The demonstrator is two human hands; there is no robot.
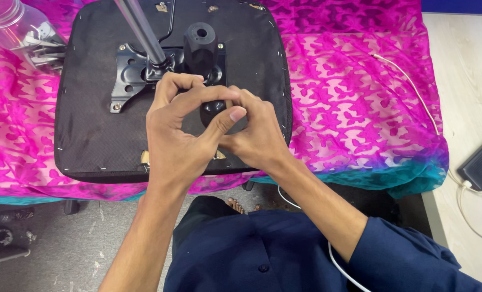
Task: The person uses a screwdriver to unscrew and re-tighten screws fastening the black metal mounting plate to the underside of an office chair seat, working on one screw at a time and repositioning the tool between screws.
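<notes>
Both hands met over the seat's middle: the left hand [177, 135] and right hand [252, 135] curled their fingers together around a small black knob [213, 108], mostly hidden, so its long axis could not be told. It sat on the upturned black seat base [89, 130], which lay flat on a pink patterned cloth [349, 92]. Just beyond stood a black metal plate [128, 73] with a stubby black cylinder [200, 46] pointing upward and a grey rod [141, 30] slanting away. A clear jar [19, 27] lay far left.
</notes>
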